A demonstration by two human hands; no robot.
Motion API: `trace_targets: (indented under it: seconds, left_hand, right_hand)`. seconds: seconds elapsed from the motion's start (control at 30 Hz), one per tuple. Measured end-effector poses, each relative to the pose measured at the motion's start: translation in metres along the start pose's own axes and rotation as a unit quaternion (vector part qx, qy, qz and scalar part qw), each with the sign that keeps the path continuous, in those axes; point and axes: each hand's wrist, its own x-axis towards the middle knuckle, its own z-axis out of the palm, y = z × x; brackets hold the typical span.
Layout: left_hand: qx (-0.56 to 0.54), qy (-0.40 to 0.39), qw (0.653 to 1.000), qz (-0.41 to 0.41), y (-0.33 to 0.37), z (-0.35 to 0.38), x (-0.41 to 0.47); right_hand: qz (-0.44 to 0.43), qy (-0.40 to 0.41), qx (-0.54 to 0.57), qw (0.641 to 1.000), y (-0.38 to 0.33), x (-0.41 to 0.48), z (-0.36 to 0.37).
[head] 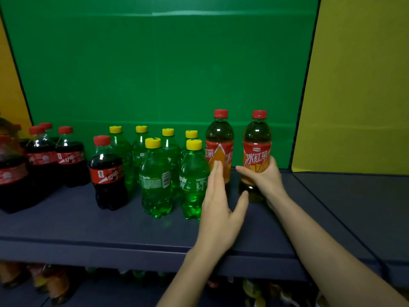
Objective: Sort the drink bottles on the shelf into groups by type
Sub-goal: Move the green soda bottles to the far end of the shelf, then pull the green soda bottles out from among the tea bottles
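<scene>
1. A tall clear plastic bottle of amber tea with a red cap and red-orange label (256, 138) is seen upright on the dark blue shelf (88, 222), at four o'clock from the view's centre.
2. It is grasped by the right hand (264, 177): the grip is wrapped round the lower label from three o'clock, with the cap left uncovered at twelve o'clock.
3. The left hand (218, 209) is held released, fingers straight, at eight o'clock of that bottle. Its fingertips (215, 168) are laid over a second matching tea bottle (219, 134); contact cannot be told.
4. Green plastic bottles with yellow caps (155, 180) are grouped at nine o'clock of the teas. Further that way stand a single dark cola bottle with a red cap (107, 180), then more cola bottles (70, 160).
</scene>
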Motion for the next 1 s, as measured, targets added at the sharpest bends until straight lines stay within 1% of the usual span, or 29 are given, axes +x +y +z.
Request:
trace_targets:
  seconds: [0.07,0.17,0.33,0.47,0.57,0.63,0.77,0.9,1.0]
  left_hand:
    - [0.005,0.000,1.000,-0.018,-0.002,0.002,0.007]
    - [0.021,0.013,0.999,-0.039,-0.005,0.006,0.018]
    - [0.020,0.012,0.994,-0.106,-0.008,0.010,0.043]
    - [0.024,0.048,0.989,-0.141,-0.010,0.016,0.062]
    - [0.020,0.087,0.981,-0.171,-0.014,0.022,0.077]
    - [0.007,0.095,0.975,-0.200,-0.018,0.026,0.088]
    - [-0.062,0.095,0.958,-0.262,-0.025,0.032,0.100]
    - [-0.090,0.099,0.950,-0.281,-0.029,0.032,0.101]
    - [-0.083,0.099,0.957,-0.258,-0.025,0.034,0.095]
  right_hand:
    - [0.017,0.002,0.006,1.000,0.001,0.000,-0.001]
    - [0.003,0.030,0.014,0.999,-0.002,-0.004,-0.006]
    - [0.002,0.042,0.093,0.995,-0.014,-0.023,-0.022]
    - [-0.008,0.046,0.150,0.988,-0.028,-0.042,-0.038]
    - [-0.014,0.049,0.163,0.985,-0.032,-0.055,-0.050]
    - [-0.012,0.046,0.162,0.986,-0.033,-0.061,-0.057]
    - [-0.005,0.041,0.162,0.986,-0.031,-0.073,-0.068]
    - [-0.008,0.028,0.151,0.988,-0.030,-0.081,-0.076]
    - [-0.013,0.020,0.144,0.989,-0.029,-0.084,-0.078]
